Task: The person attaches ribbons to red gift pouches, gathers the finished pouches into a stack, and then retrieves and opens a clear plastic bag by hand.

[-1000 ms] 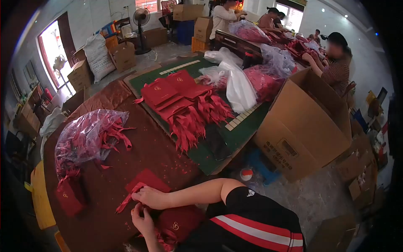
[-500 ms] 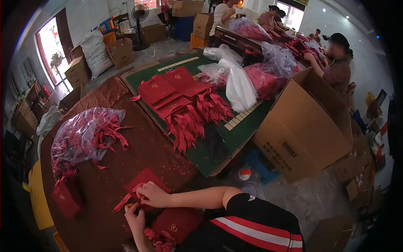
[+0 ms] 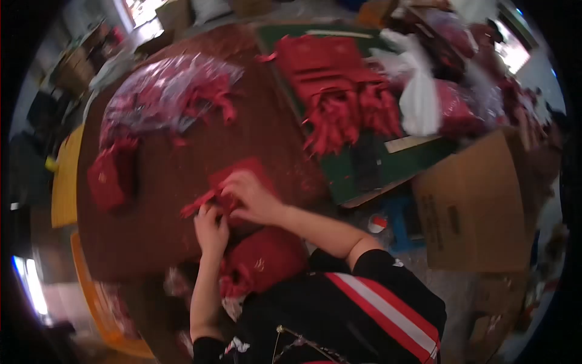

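Tilting further down than in the earlier frames, the view is now showing more of the person's black shirt and an orange frame at seven o'clock, while the fan and most of the far room are dropping out. The right hand, which was curling over the work before, is now spreading its fingers and thumb more, and the left hand is staying just beside it at seven o'clock. The hands are working close together at the red ribbon; whether either is clamping on it, I cannot tell.

Motion is blurring the fingertips, and the right hand is covering the middle of the red bag. Cardboard box lettering at three o'clock is smearing past reading, and people at two o'clock are fading into blur.

The red bag is lying flat on the brown table, under the right hand, its plain face catching light toward one o'clock, its ribbon trailing to eight o'clock. Another bag with a gold mark is resting at five o'clock, against the shirt. A clear plastic sack of red pieces is slumping at eleven o'clock, and stacked red bags are lying at one o'clock, ribbons spilling over the green board.
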Demonstrator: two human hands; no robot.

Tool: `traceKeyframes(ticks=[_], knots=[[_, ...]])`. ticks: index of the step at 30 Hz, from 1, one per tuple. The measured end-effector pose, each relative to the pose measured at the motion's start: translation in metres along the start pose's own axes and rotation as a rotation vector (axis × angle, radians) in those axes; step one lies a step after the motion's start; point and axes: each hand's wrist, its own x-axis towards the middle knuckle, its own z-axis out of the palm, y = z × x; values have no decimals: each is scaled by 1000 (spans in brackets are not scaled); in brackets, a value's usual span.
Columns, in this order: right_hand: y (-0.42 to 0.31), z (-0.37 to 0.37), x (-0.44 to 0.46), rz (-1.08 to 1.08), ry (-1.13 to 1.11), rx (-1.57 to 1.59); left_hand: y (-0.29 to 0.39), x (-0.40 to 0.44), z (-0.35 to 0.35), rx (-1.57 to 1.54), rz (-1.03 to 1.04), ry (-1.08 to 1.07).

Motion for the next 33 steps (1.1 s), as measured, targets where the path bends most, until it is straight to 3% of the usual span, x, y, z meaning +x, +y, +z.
traceKeyframes(ticks=[2, 6, 8, 9, 10, 11, 16, 19, 24, 25, 28, 33], knots=[[-12, -13, 0, 21, -47, -348, 5, -2, -3, 74, -24, 32], [6, -3, -9, 155, -98, -319, 3, -8, -19, 189, -64, -25], [11, -3, -9, 182, -101, -354, -20, -8, -31, 359, -92, 81], [13, -5, -10, 206, -93, -366, -28, -9, -51, 366, -244, 90], [14, -6, -9, 230, -86, -377, -42, -11, -71, 378, -159, 159], [12, -2, -8, 219, -90, -382, -53, -20, -78, 355, -174, 57], [11, -3, -4, 234, -101, -385, -32, -47, -79, 386, -137, 169], [4, -13, 4, 236, -175, -532, 3, -68, -92, 241, -164, 362], [30, -37, 36, 128, -291, -384, 51, -124, -80, 39, 24, 149], [39, -38, 41, 59, -295, -355, 55, -140, -74, 22, -9, 30], [39, -40, 51, 108, -472, -285, 55, -159, -62, 76, -6, -20], [24, -59, 53, 159, -376, -188, 37, -178, -42, 96, -71, -80]])
